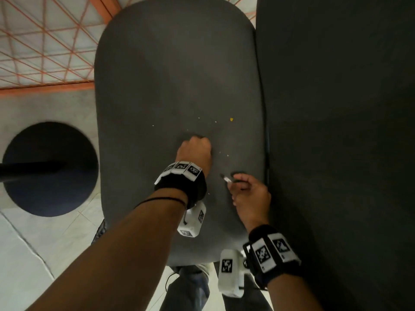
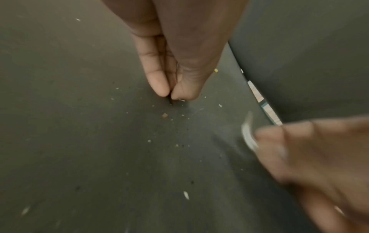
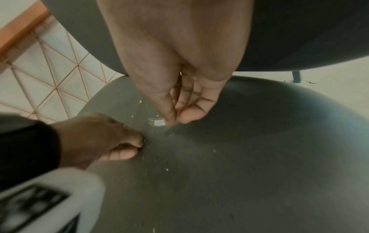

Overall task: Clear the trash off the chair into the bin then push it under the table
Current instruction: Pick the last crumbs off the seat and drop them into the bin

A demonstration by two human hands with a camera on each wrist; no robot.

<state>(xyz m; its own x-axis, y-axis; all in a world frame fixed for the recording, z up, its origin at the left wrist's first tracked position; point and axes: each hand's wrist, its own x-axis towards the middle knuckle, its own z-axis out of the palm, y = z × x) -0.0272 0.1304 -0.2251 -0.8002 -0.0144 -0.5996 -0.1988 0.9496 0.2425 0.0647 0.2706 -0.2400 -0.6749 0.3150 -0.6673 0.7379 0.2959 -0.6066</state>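
Grey seat (image 1: 179, 63): carrying the trash; scattered pale crumbs (image 2: 148, 140), weightless and fiddly, are needing fingertip pinches.
Left hand (image 1: 195, 151): pinching a speck at mid-seat.
Right hand (image 1: 251, 194): nipping a small, flimsy silvery scrap (image 3: 156, 122).
Obstruction: chair back (image 1: 336, 131) is crowding the right hand; bin not in view.

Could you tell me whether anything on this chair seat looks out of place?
Yes: pale crumbs and one yellow bit lie scattered over the grey chair seat, around the left hand and right hand.

Dark grey chair seat (image 1: 179, 75), pale crumbs (image 2: 148, 140) scattered, yellow scrap (image 1: 231, 119) near backrest
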